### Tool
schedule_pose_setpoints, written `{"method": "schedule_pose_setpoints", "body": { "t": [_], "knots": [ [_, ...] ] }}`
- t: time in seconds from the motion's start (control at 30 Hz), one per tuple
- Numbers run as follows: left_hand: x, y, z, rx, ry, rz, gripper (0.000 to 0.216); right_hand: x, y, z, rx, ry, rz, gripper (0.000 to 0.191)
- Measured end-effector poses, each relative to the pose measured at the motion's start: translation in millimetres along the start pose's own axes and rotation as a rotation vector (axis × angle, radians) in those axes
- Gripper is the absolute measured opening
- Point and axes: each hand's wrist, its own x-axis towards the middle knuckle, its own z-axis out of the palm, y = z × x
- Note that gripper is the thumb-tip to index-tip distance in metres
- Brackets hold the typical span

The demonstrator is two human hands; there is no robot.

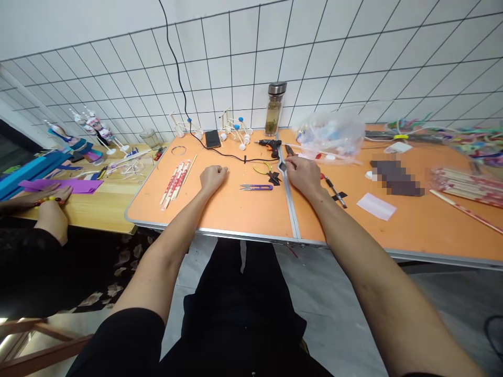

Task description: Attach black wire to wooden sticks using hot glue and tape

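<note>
My left hand (212, 177) rests on the orange table (220, 209) as a closed fist, with nothing showing in it. My right hand (302, 173) lies over the seam between the two table halves, fingers curled and pinching a small dark piece I cannot make out. Purple thread snips (257, 187) lie between my hands. Yellow-handled pliers (262, 168) and scraps of black tape (274, 178) sit just left of my right hand. A black glue gun (271, 144) lies beyond them.
Wrapped chopsticks (175, 182) lie left of my left hand. A phone (212, 139), stick-and-wheel models (236, 128), a glass bottle (274, 109) and a plastic bag (332, 133) stand at the back. Another person's hands (51, 196) rest on purple paper (63, 185) at the left table.
</note>
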Motion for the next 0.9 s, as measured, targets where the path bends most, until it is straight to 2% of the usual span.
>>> {"method": "schedule_pose_setpoints", "body": {
  "t": [0.43, 0.9],
  "knots": [
    [-2.0, 0.0, -1.2, 0.04, -0.003, -0.004, 0.048, 0.8, -5.1, 2.5, 0.005, -0.045, -0.003, 0.041],
    [-1.5, -0.5, 0.3, 0.057, -0.005, 0.005, 0.049, -0.9, -1.4, 6.1, 0.02, 0.003, -0.038, 0.042]
  ]
}}
